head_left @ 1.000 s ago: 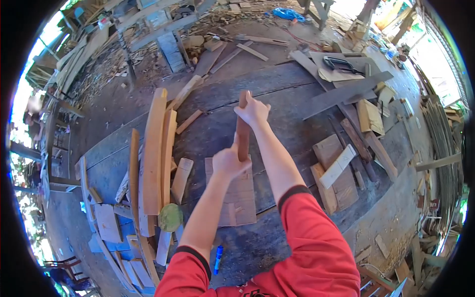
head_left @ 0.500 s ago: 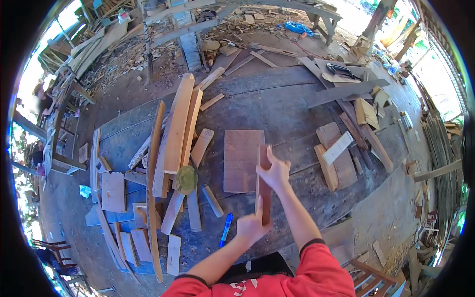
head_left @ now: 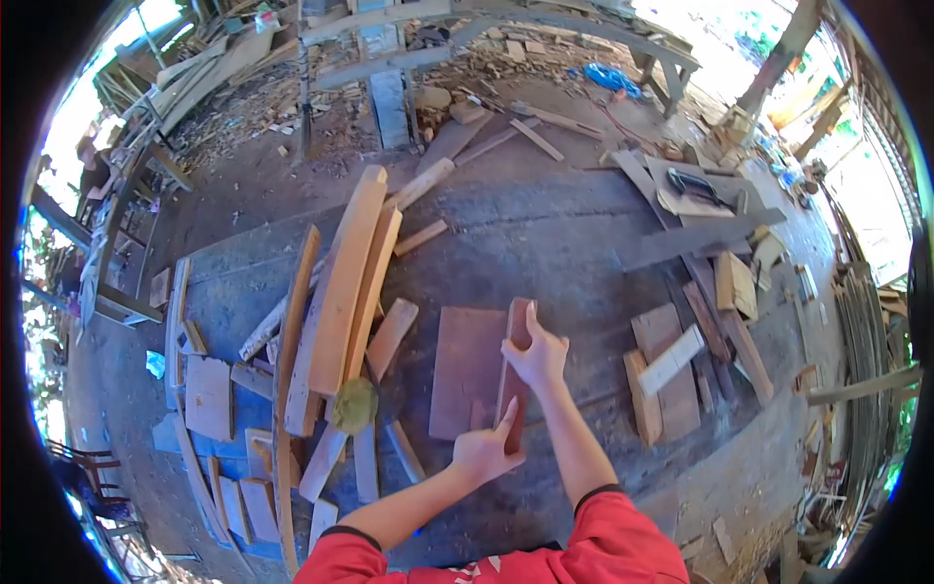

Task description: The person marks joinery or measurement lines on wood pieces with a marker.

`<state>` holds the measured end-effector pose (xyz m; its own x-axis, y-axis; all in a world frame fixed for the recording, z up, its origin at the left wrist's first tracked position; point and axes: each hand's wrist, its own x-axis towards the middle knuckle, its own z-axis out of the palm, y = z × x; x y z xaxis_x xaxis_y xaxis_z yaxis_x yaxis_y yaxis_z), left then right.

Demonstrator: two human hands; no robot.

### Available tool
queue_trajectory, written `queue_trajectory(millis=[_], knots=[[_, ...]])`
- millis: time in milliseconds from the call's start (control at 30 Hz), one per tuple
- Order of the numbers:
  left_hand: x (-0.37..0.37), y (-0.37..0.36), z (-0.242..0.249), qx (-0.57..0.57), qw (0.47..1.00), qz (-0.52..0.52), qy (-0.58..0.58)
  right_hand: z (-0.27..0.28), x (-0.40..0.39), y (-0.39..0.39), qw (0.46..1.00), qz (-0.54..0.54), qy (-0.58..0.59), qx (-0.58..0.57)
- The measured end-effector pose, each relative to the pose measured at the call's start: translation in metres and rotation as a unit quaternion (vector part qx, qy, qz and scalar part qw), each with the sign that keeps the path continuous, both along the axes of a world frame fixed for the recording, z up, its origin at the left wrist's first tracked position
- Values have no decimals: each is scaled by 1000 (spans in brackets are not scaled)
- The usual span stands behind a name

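Both hands grip a short reddish-brown wooden block (head_left: 509,375), which lies along the right edge of a flat brown board (head_left: 459,365) on the dark worktable. My right hand (head_left: 538,356) is closed around the block's far half, thumb on the left side and index finger along the top end. At the near end, my left hand (head_left: 485,454) clasps it with the index finger pointing up along the wood. The fingers on the block's right side are partly hidden. To the left, a green round object (head_left: 354,406) rests by the long timbers.
Long planed timbers (head_left: 352,282) and several offcuts cover the table's left side. On the right lie a pale strip (head_left: 671,360), more boards and a black-handled tool (head_left: 696,185). A person (head_left: 95,175) is at the far left. Scrap wood litters the ground behind.
My view has tilted upward, so the table sits lower in the frame and the blue marker is almost out of sight. Both hands keep their hold on the wooden block.
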<state>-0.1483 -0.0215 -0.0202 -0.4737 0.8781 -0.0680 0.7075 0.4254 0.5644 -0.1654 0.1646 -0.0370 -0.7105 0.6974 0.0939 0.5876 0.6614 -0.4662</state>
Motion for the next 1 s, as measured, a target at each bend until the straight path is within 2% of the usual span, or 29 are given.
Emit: queue_trajectory(millis=[67, 133, 233, 300, 433, 500, 567, 633, 767, 833, 900, 1000], knots=[[-45, 49, 0, -2, 1000, 3, -10, -10, -49, 52, 999, 6, 32, 11], [-87, 93, -2, 36, 999, 27, 12, -10, -99, 99, 1000, 13, 19, 8], [-134, 134, 2, 18, 999, 29, 38, 0, -142, 139, 1000, -1, -23, 7], [-143, 141, 23, -78, 996, 26, 20, 21, -149, 143, 999, -35, -20, 3], [-104, 97, 40, -22, 999, 35, 34, 39, -116, 101, 1000, -7, -13, 6], [-68, 53, 42, -22, 999, 21, 38, 34, -78, 60, 1000, 9, 2, -6], [-30, 4, 23, 15, 999, 10, 33, 25, -34, 13, 1000, 1, 23, -7], [6, -48, 22, -10, 1000, 1, 19, 13, 9, -39, 998, 6, 65, 7], [56, -124, 10, -24, 999, -27, 14, 13, 65, -122, 1000, 23, 1, 19], [62, -137, 17, -56, 998, -32, -19, 14, 72, -136, 999, 28, -22, 24], [61, -139, 16, -56, 998, -34, -24, 13, 74, -141, 998, 26, 30, 44], [49, -122, 19, -49, 998, -32, -22, 17, 59, -125, 999, 30, 0, 39]])
